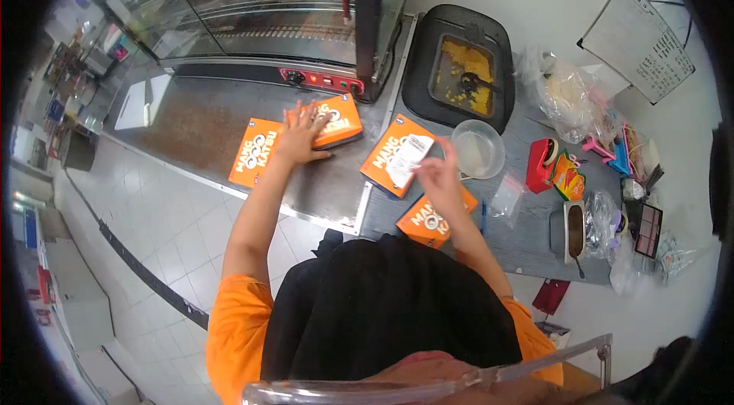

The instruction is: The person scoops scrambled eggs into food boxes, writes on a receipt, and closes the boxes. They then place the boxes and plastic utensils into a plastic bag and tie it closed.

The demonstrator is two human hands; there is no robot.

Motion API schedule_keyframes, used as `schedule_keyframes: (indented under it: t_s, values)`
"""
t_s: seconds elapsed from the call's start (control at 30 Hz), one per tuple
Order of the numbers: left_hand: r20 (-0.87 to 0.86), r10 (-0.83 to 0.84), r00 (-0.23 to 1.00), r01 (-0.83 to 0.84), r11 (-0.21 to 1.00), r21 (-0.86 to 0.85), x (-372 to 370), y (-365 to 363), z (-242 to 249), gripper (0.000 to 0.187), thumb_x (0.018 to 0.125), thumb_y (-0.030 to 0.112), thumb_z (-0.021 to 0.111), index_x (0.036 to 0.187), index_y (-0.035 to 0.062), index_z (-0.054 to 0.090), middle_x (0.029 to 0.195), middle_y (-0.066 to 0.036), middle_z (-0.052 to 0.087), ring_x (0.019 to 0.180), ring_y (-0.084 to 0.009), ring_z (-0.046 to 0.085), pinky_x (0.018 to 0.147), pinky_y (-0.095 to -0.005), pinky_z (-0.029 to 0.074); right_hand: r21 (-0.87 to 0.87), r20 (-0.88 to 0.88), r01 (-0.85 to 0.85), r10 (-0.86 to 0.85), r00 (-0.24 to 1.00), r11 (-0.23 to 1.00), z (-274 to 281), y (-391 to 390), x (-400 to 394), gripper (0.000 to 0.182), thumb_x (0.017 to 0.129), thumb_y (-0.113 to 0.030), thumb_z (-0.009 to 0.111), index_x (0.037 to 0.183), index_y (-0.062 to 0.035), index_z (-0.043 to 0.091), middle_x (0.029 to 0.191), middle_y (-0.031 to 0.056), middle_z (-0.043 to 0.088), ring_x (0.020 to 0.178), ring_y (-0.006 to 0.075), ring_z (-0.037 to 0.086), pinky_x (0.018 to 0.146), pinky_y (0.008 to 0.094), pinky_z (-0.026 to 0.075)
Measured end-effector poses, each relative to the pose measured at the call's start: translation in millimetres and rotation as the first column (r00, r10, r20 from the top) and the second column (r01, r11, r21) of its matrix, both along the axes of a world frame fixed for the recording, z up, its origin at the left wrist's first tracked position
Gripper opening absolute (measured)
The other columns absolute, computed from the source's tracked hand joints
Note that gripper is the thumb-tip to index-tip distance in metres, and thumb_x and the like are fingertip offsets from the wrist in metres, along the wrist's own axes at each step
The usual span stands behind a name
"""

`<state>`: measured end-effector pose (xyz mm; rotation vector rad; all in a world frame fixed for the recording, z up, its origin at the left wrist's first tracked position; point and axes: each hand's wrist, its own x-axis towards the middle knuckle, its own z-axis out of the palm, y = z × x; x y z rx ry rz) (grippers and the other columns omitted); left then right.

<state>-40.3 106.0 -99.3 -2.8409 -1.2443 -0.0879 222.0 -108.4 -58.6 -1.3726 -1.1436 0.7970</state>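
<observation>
Four orange boxes with white lettering lie on the counters. My left hand (303,134), its fingers spread, rests on the upper box (336,121), beside the leftmost box (254,153). The third box (396,154) carries a white paper slip (410,160) with printing on it. At that slip's right edge is my right hand (442,172), with its fingers bent; whether they grip the slip is unclear. Under my right forearm sits the fourth box (432,219), partly covered by the arm.
A glass warming cabinet (260,8) stands behind the metal counter (191,111). Right of it are a black tray of yellow food (466,69), a round plastic tub (479,149), a red tape dispenser (541,166), plastic bags (569,99) and a sauce container (573,231).
</observation>
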Motion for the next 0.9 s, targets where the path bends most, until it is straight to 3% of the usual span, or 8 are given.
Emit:
schedule_keyframes:
  t_s: [0.03, 0.07, 0.2, 0.37, 0.47, 0.6, 0.67, 0.9]
  values:
    - [-0.109, -0.096, 0.989, 0.096, 0.995, -0.004, -2.6, 9.8, 0.1, 0.096, 0.065, 0.06, 0.067, 0.145, 0.0302, 0.022, 0.151, -0.017, 0.014, 0.137, -0.0447, 0.012, 0.107, -0.0622, 0.011, 0.072, 0.057, -0.08, 0.076, 0.996, 0.994, -9.0, 23.4, -24.4, 0.068, 0.084, 0.007, 0.053, 0.139, -0.0067, 0.015, 0.092, 0.0096, 0.062, 0.087, 0.0147, 0.063, 0.073, 0.0235, 0.048]
    - [-0.034, -0.128, 0.991, 0.128, 0.992, 0.0, -6.8, 22.6, -16.1, 0.086, 0.068, 0.065, 0.061, 0.142, 0.0422, 0.023, 0.151, -0.017, 0.014, 0.135, -0.0477, 0.012, 0.106, -0.0643, 0.01, -0.004, -0.022, -0.127, 0.127, 0.992, 0.992, -7.1, 44.8, -49.0, 0.069, 0.084, 0.007, 0.053, 0.139, -0.0068, 0.014, 0.09, 0.0097, 0.063, 0.086, 0.0147, 0.063, 0.072, 0.0238, 0.048]
    - [0.11, -0.153, 0.982, 0.156, 0.988, -0.02, -12.1, 32.1, -26.2, 0.07, 0.074, 0.06, 0.058, 0.138, 0.0428, 0.034, 0.148, -0.019, 0.019, 0.131, -0.0481, 0.019, 0.105, -0.0645, 0.013, -0.105, -0.029, -0.154, 0.152, 0.988, 0.982, -59.7, 133.2, -108.8, 0.07, 0.084, 0.006, 0.054, 0.139, -0.0063, 0.012, 0.082, 0.0089, 0.065, 0.078, 0.0143, 0.064, 0.069, 0.0246, 0.05]
    - [0.213, -0.144, 0.966, 0.149, 0.989, -0.012, -9.8, 27.9, -25.0, 0.065, 0.075, 0.05, 0.062, 0.135, 0.0396, 0.041, 0.142, -0.021, 0.027, 0.124, -0.0474, 0.028, 0.099, -0.0643, 0.02, -0.169, 0.245, 0.223, -0.178, 0.953, 0.96, -77.9, 169.5, -142.5, 0.074, 0.079, -0.005, 0.064, 0.137, -0.0041, 0.018, 0.07, 0.0112, 0.063, 0.066, 0.0206, 0.065, 0.062, 0.032, 0.049]
    - [0.218, -0.054, 0.974, 0.063, 0.997, -0.035, -6.5, 19.6, -21.6, 0.066, 0.073, 0.046, 0.065, 0.134, 0.0383, 0.043, 0.141, -0.022, 0.029, 0.121, -0.0477, 0.032, 0.097, -0.0628, 0.022, -0.199, 0.432, 0.357, -0.245, 0.868, 0.913, -73.4, 168.4, -142.5, 0.078, 0.075, -0.009, 0.069, 0.136, -0.0024, 0.021, 0.068, 0.0127, 0.062, 0.063, 0.0247, 0.064, 0.06, 0.0359, 0.048]
    - [0.199, -0.06, 0.978, 0.071, 0.996, -0.05, -7.5, 26.7, -17.3, 0.064, 0.073, 0.046, 0.065, 0.133, 0.037, 0.045, 0.139, -0.022, 0.032, 0.12, -0.0468, 0.034, 0.096, -0.0616, 0.024, -0.106, 0.409, 0.39, -0.318, 0.855, 0.914, -87.3, 166.1, -142.1, 0.079, 0.077, -0.008, 0.07, 0.137, -0.0016, 0.019, 0.068, 0.0111, 0.062, 0.06, 0.0201, 0.063, 0.057, 0.0323, 0.048]
    - [0.227, -0.055, 0.972, 0.094, 0.982, -0.166, -10.3, 32.9, -8.4, 0.062, 0.072, 0.046, 0.066, 0.131, 0.036, 0.048, 0.138, -0.022, 0.035, 0.119, -0.0447, 0.036, 0.096, -0.0605, 0.025, -0.063, 0.17, 0.306, -0.292, 0.941, 0.95, -86.1, 159.9, -148.1, 0.077, 0.08, -0.006, 0.068, 0.138, -0.0013, 0.017, 0.068, 0.01, 0.063, 0.062, 0.0146, 0.063, 0.057, 0.0269, 0.048]
    - [0.223, -0.104, 0.969, 0.164, 0.948, -0.272, -16.6, 54.3, -4.6, 0.064, 0.07, 0.055, 0.065, 0.13, 0.0384, 0.049, 0.136, -0.02, 0.037, 0.114, -0.0446, 0.042, 0.091, -0.0601, 0.031, 0.074, 0.132, 0.313, -0.32, 0.938, 0.947, -94.7, 169.0, -156.3, 0.073, 0.083, -0.003, 0.065, 0.138, -0.0015, 0.017, 0.066, 0.0077, 0.062, 0.06, 0.0119, 0.062, 0.058, 0.0233, 0.048]
